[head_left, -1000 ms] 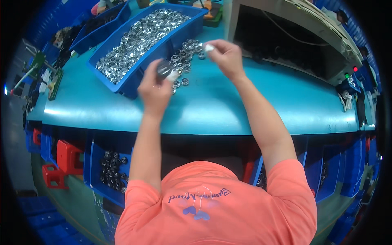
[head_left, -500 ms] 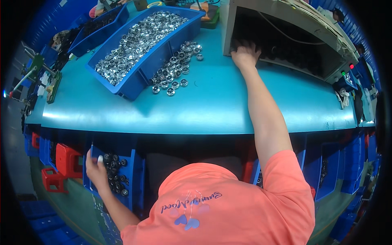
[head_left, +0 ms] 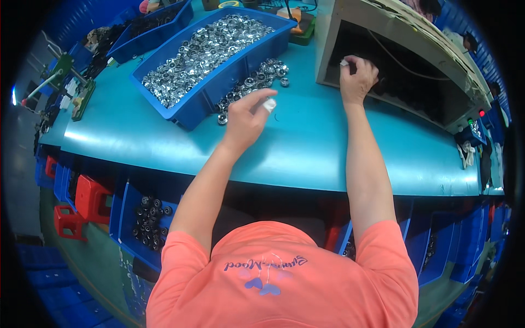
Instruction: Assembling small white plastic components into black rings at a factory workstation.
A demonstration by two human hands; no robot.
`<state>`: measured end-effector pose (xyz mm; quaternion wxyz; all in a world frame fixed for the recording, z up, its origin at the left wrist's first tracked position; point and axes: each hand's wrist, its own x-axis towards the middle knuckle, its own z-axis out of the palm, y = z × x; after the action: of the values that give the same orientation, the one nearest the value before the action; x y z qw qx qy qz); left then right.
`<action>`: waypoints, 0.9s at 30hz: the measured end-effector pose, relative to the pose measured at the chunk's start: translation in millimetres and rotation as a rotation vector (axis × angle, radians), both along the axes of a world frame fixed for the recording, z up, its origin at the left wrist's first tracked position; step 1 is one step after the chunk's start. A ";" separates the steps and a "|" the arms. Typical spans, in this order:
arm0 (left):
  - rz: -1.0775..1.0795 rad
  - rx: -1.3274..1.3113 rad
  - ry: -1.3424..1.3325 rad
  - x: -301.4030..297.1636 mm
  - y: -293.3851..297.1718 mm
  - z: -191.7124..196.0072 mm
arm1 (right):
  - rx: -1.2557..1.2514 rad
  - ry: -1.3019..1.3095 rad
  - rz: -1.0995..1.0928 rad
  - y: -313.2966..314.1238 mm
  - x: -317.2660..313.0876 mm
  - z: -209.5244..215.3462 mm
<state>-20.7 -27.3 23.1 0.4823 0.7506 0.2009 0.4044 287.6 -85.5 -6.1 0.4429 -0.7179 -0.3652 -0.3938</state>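
Over the table, right in front of the loose shiny round parts (head_left: 251, 82), is my left hand (head_left: 245, 121). Its index finger and thumb are stretched apart with nothing between them, and white wrapping covers one digit. My right hand (head_left: 359, 82) is at the mouth of a pale box-shaped housing (head_left: 328, 52), fingers curled toward the thumb. A white tip shows at its fingers; whatever they hold, if anything, is hidden. Dark round pieces (head_left: 402, 82) lie in the housing's shadowed interior.
A long blue bin (head_left: 191, 104) heaped with shiny parts stands on the turquoise table (head_left: 306, 147). Below the table edge at left, another blue bin (head_left: 123, 210) holds dark wheel-like parts. Red stools (head_left: 90, 199) stand further left. A green hand press (head_left: 68, 68) sits at the far left.
My left hand has risen from the lower left bin to above the table. My right hand has drawn back from inside the housing, and its fingers have curled. The view has shifted slightly.
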 end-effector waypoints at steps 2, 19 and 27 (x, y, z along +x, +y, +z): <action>-0.045 -0.240 -0.095 14.1 4.3 4.4 | 0.101 -0.102 0.281 0.3 -28.2 22.5; -0.496 -0.912 -0.480 -0.3 45.9 -31.1 | -0.320 0.309 0.731 31.9 -97.4 -8.4; -0.518 -0.905 -0.462 -2.0 41.0 -30.0 | -0.695 0.222 0.606 27.9 -98.7 -23.9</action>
<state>-22.7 13.7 -6.8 0.8706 0.3862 0.0528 0.3003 188.9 -57.6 -30.0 0.3076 -0.7224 -0.6189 -0.0221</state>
